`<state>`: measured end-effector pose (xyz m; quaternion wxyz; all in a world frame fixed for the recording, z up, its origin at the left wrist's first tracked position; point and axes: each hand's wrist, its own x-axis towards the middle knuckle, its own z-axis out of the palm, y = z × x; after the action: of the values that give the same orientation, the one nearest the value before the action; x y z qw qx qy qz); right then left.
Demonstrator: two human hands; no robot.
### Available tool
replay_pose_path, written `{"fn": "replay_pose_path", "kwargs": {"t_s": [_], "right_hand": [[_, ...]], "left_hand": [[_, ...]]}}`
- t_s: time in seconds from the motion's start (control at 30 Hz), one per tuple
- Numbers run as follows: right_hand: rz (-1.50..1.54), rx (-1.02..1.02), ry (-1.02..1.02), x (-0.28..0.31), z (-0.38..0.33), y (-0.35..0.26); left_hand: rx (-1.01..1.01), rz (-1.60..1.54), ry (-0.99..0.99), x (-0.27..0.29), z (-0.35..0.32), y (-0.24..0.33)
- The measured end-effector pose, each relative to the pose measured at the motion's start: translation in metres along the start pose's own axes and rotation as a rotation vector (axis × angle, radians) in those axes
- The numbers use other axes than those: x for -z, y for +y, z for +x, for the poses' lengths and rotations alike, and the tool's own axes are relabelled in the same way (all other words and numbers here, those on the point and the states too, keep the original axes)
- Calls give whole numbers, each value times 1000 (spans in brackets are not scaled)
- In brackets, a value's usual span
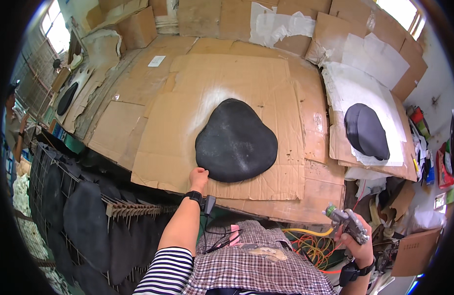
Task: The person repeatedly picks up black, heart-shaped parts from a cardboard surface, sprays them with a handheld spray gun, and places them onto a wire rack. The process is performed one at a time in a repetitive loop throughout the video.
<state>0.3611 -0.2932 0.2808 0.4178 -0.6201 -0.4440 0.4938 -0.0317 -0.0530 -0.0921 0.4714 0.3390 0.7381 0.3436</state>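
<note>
Two bare hands come up from the lower edge of the head view, one at each side of a checked garment. The left hand (199, 175) rests on the cardboard-covered table (138, 128) at about 7 o'clock from the large black rounded piece (236, 141), its fingers curled together into a loose fist just beside that piece's lower left edge; whether the knuckles touch it I cannot tell. The piece lies flat near the middle of the cardboard, its narrower end toward 12 o'clock. The right hand (357, 243), down at 4 o'clock from the piece and well apart from it, has its fingers wrapped tight around the grip of a grey spray gun (346, 221), whose nozzle points toward 10 o'clock; a yellow hose (305, 231) runs off from it toward 9 o'clock. At 3 o'clock from the large piece, two smaller dark pieces (367, 132) lie overlapping on a white sheet (354, 88). At 8 o'clock, a wire rack (89, 211) holds more dark pieces hanging in a row.
</note>
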Motion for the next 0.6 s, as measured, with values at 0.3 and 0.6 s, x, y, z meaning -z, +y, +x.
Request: {"fn": "replay_pose_path", "kwargs": {"t_s": [0.3, 0.6], "right_hand": [[132, 47, 111, -6, -3, 4], [119, 76, -26, -11, 0, 13]], "left_hand": [[-22, 37, 150, -13, -6, 3], [-72, -53, 229, -16, -18, 14]]}}
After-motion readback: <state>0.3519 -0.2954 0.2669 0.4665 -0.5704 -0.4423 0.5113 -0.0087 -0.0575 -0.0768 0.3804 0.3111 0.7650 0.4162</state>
